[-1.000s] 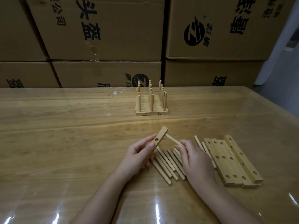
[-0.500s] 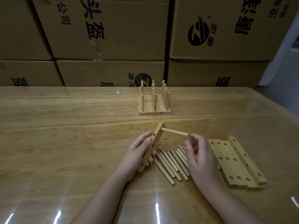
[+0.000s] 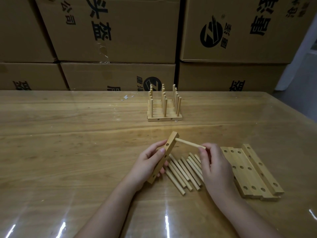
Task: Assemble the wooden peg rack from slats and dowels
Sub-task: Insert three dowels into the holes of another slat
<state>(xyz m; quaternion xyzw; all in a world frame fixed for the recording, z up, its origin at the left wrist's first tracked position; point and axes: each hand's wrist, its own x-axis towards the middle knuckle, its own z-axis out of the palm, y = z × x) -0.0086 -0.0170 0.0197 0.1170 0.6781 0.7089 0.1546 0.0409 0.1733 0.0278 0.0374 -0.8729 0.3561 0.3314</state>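
My left hand [image 3: 147,162] grips a wooden slat [image 3: 169,146] with holes, tilted on edge above the table. My right hand [image 3: 214,165] pinches the near end of a dowel [image 3: 187,143] whose far end sits in the slat's top hole. Several loose dowels [image 3: 183,170] lie on the table between my hands. A stack of drilled slats [image 3: 248,170] lies to the right of my right hand. A finished peg rack [image 3: 164,107] with upright dowels stands farther back on the table.
The wooden table [image 3: 68,143] has a glossy clear cover. Stacked cardboard boxes [image 3: 120,31] form a wall along its far edge. The table's right edge runs diagonally at the upper right, with grey floor beyond.
My right hand lifted a dowel from the pile and set its far end into the slat's top hole. My left hand raised the slat more upright.
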